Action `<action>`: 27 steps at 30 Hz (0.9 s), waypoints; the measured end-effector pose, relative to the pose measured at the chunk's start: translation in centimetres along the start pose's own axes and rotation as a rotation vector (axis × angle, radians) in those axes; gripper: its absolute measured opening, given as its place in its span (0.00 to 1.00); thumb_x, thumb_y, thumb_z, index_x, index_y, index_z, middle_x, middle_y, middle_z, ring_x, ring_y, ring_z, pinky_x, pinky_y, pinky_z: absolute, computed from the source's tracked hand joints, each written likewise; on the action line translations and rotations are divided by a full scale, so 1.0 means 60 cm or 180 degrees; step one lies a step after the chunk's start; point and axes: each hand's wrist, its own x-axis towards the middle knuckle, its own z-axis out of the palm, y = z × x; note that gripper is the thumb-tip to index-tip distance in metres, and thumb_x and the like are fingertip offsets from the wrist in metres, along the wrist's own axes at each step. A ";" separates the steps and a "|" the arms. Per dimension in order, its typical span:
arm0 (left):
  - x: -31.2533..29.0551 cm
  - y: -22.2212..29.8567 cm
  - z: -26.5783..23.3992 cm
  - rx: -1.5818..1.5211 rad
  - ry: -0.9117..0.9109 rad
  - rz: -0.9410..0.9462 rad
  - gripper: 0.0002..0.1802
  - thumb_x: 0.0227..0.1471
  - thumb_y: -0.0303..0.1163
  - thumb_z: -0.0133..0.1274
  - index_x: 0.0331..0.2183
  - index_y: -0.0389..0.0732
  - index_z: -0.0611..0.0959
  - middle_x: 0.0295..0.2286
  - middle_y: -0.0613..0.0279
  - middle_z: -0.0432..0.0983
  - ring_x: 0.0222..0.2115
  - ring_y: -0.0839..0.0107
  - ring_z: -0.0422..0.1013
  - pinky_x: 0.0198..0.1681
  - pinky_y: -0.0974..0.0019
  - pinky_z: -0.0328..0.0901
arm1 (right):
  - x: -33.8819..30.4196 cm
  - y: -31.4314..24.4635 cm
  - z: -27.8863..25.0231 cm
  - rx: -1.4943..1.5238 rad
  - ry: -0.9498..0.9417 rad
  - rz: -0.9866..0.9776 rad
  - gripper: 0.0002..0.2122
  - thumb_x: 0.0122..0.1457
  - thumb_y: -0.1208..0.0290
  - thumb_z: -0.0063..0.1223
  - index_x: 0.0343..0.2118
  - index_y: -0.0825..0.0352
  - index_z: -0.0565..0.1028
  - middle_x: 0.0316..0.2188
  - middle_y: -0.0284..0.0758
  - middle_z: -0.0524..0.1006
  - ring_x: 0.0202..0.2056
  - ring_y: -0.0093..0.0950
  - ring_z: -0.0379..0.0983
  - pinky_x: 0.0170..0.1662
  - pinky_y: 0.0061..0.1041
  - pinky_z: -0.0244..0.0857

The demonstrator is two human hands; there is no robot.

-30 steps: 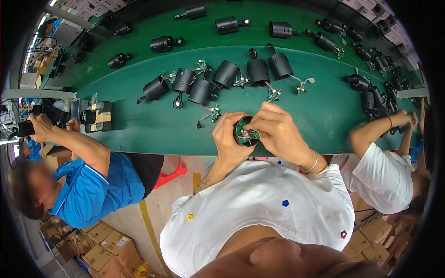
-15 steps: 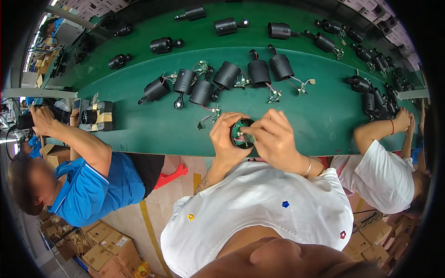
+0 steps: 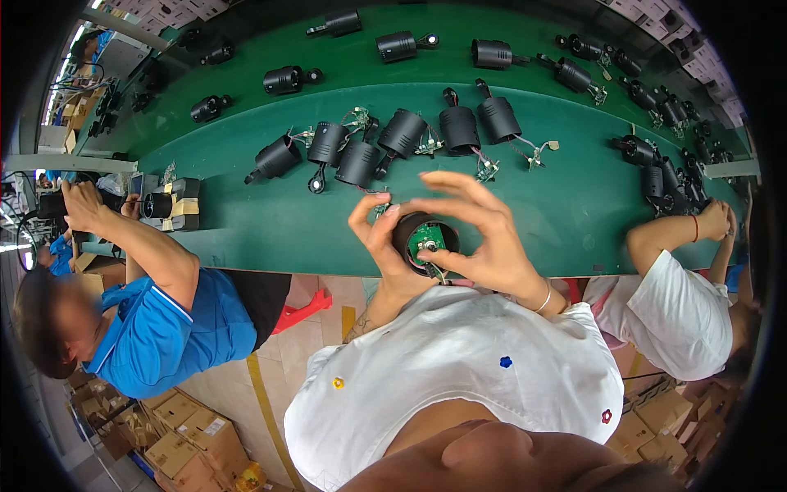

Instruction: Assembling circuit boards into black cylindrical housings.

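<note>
A black cylindrical housing (image 3: 449, 233) is held over the bench's near edge, its open end facing up. Inside it sits a green circuit board (image 3: 425, 237), with a wire near the lower rim. My left hand (image 3: 388, 256) wraps round the housing's left side. My right hand (image 3: 502, 250) curves round it from the right, its thumb at the board and near rim, its index finger reaching across the far rim. The other right fingers are raised and apart. Just beyond lie several black housings (image 3: 402, 134) with small boards hanging out on wires.
More black housings (image 3: 494, 54) lie on a green strip (image 3: 352, 61) behind the green bench (image 3: 566, 230). At left, a person in blue (image 3: 197, 320) works beside dark blocks (image 3: 187, 205). A person in white (image 3: 672, 316) sits at right near clustered housings (image 3: 656, 176). Cardboard boxes (image 3: 197, 435) stand below.
My right fingers have gone from a pinch over the board to a spread curve round the housing. The housing has tilted, so the board shows more. My left fingers have loosened at the far side.
</note>
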 end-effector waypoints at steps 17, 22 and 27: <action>-0.011 0.002 -0.007 0.0029 -0.0561 -0.0506 0.53 0.29 0.25 0.64 0.59 0.42 0.59 0.50 0.48 0.60 0.48 0.59 0.60 0.37 0.68 0.64 | -0.023 0.055 0.008 0.1688 -0.0671 0.0834 0.23 0.38 0.86 0.59 0.42 0.65 0.80 0.43 0.36 0.79 0.43 0.27 0.74 0.47 0.21 0.66; -0.001 0.010 -0.012 0.0070 -0.0772 -0.0507 0.54 0.27 0.23 0.63 0.59 0.41 0.60 0.53 0.47 0.56 0.45 0.59 0.63 0.35 0.69 0.65 | -0.017 0.047 -0.013 0.0870 -0.0825 0.0572 0.23 0.36 0.86 0.57 0.41 0.65 0.81 0.41 0.37 0.80 0.44 0.30 0.75 0.52 0.26 0.65; 0.002 0.014 -0.014 0.0052 -0.0884 -0.0437 0.55 0.26 0.22 0.64 0.59 0.41 0.60 0.53 0.47 0.56 0.44 0.59 0.64 0.37 0.68 0.66 | -0.016 0.032 -0.020 0.0206 -0.0942 0.0392 0.23 0.35 0.85 0.57 0.40 0.65 0.81 0.40 0.38 0.80 0.44 0.31 0.75 0.56 0.31 0.62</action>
